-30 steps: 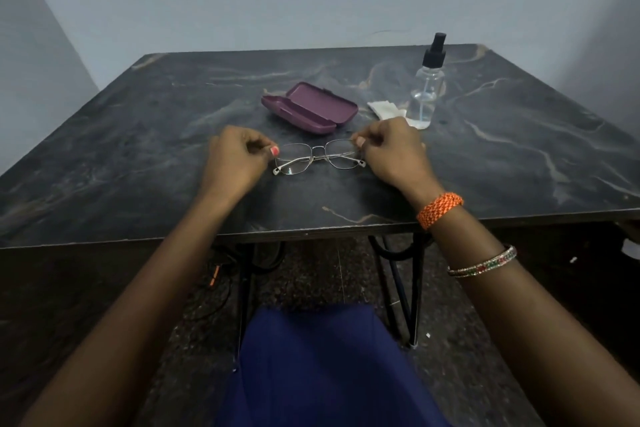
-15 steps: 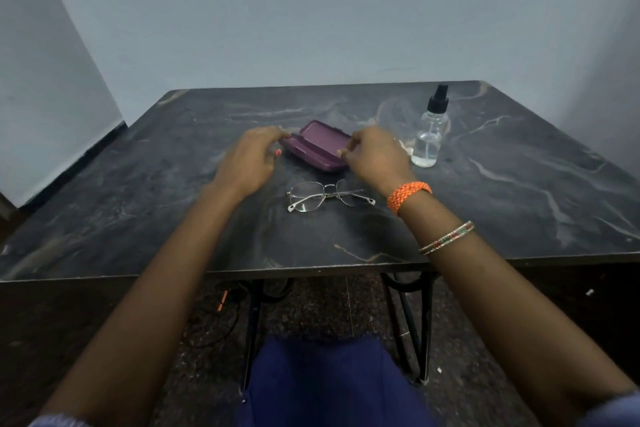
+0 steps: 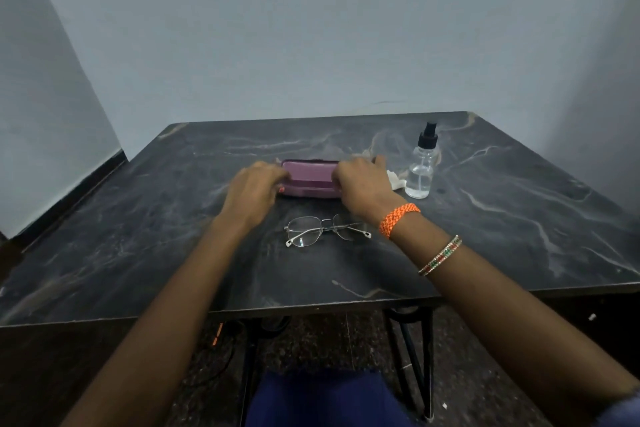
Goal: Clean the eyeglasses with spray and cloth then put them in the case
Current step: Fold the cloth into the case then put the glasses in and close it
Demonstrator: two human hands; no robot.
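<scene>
A purple eyeglass case (image 3: pixel 310 178) lies open in the middle of the dark marble table (image 3: pixel 138 236). My left hand (image 3: pixel 254 191) grips its left end and my right hand (image 3: pixel 363 184) grips its right end. Thin metal-framed eyeglasses (image 3: pixel 323 229) lie folded on the table just in front of the case, untouched. A clear spray bottle (image 3: pixel 420 170) with a black nozzle stands to the right of the case. A white cloth (image 3: pixel 394 179) peeks out between my right hand and the bottle, mostly hidden.
Pale walls close in behind and to the left of the table. The table's front edge runs near my forearms, with black metal legs (image 3: pixel 415 357) and my blue-clad lap (image 3: pixel 322 399) below it.
Both hands let go of the eyeglasses, moved away from me to the case and took hold of its ends. The case now lies square to me. The camera tilted upward.
</scene>
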